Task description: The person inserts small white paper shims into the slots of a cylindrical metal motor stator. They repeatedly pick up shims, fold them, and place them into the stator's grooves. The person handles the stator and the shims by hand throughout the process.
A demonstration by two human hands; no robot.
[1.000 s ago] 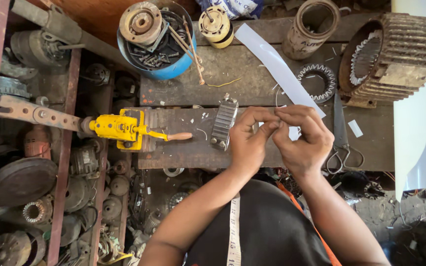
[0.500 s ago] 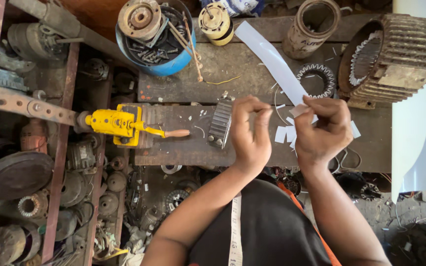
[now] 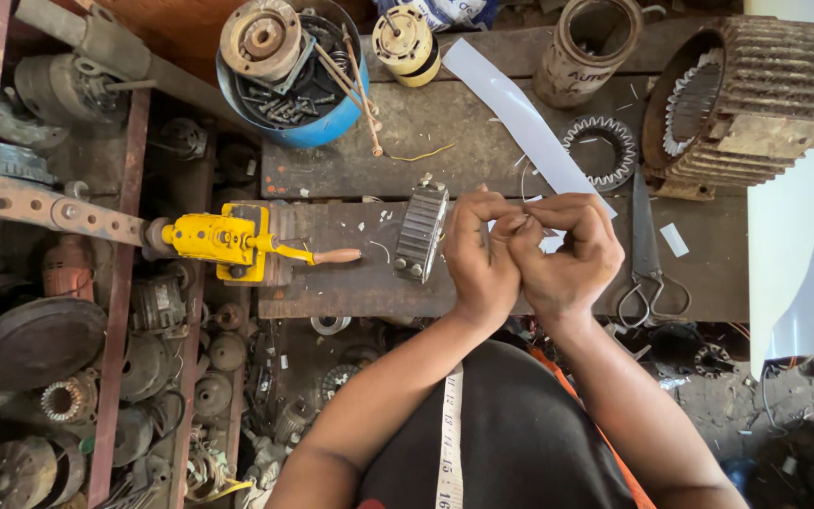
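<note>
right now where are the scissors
In the head view the scissors lie on the wooden bench just to the right of the right hand, blades pointing up toward the finned motor housing, handles near the bench's front edge.

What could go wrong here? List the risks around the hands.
The left hand and right hand pinch a small white piece together above the wooden bench; it could slip and vanish among the scrap parts below. The scissors lie beside the right hand, blades exposed, so a careless reach might catch them.
</note>
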